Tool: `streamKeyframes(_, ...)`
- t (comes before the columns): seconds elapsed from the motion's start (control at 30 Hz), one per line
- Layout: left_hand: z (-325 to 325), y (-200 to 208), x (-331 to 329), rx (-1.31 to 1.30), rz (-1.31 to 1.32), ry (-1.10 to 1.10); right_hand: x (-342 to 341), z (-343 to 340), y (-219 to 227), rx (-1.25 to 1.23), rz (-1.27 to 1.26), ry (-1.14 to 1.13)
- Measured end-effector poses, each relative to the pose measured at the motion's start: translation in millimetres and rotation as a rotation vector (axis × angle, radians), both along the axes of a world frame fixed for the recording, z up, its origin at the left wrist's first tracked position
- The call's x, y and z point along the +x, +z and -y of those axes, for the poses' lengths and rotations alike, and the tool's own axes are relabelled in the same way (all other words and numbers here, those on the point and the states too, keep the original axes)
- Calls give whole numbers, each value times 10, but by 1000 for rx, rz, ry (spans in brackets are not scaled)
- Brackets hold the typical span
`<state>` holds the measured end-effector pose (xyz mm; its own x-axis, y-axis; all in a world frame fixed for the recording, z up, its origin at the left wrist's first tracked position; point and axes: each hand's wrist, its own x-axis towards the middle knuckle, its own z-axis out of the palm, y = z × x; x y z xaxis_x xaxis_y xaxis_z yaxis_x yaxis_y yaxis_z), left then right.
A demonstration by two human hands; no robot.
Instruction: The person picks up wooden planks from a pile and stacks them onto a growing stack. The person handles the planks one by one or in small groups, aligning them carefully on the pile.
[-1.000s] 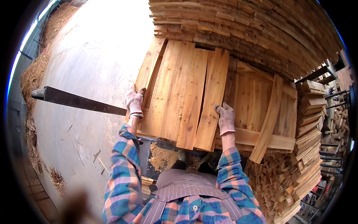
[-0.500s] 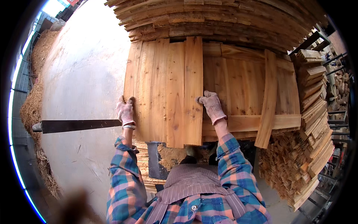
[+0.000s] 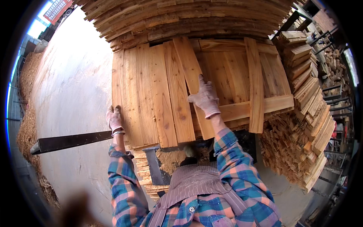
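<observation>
Several wooden boards (image 3: pixel 140 94) lie side by side across a pile, their long sides running away from me. My left hand (image 3: pixel 115 120), in a pale knitted glove, is closed around the edge of the leftmost board (image 3: pixel 118 83), fingers outside and thumb toward the top. My right hand (image 3: pixel 206 99), gloved too, rests with thumb and fingers apart on a slanted board (image 3: pixel 188 60). A narrow wedge of gap separates that board from its left neighbour (image 3: pixel 177 90); its near end sticks out toward me.
Another loose board (image 3: pixel 255 87) lies crosswise on the layer at the right. High wood stacks stand at the far side (image 3: pixel 181 22) and right (image 3: pixel 314 113). A black metal bar (image 3: pixel 75 140) juts left over the concrete floor (image 3: pixel 72 87). Sawdust (image 3: pixel 168 162) lies by my feet.
The rightmost board of the row has turned aslant, its far end leftward. My right hand has moved from its right edge onto its top. The view has shifted; the left hand stays at the edge.
</observation>
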<state>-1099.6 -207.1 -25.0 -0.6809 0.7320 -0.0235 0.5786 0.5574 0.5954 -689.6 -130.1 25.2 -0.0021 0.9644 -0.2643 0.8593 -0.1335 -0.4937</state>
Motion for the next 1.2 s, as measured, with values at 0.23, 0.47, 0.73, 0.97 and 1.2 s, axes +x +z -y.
streamKeyframes(0.23,-64,181,82,20,244,179,-126,50,-267,197,-52,-71)
streamKeyframes(0.47,-183,46,112,149,302,116,431,-147,-387,481,-134,137)
streamKeyframes(0.73,1110,75,801,141,-55,199,1961,-231,205,67,777,-289)
streamKeyframes(0.97,1086,388,2505,-588,-51,-46,2575,-600,-398,162,335,-215)
streamKeyframes(1.2,1103,-464,2206,333,859,591,764,59,-52,-105,-759,-15)
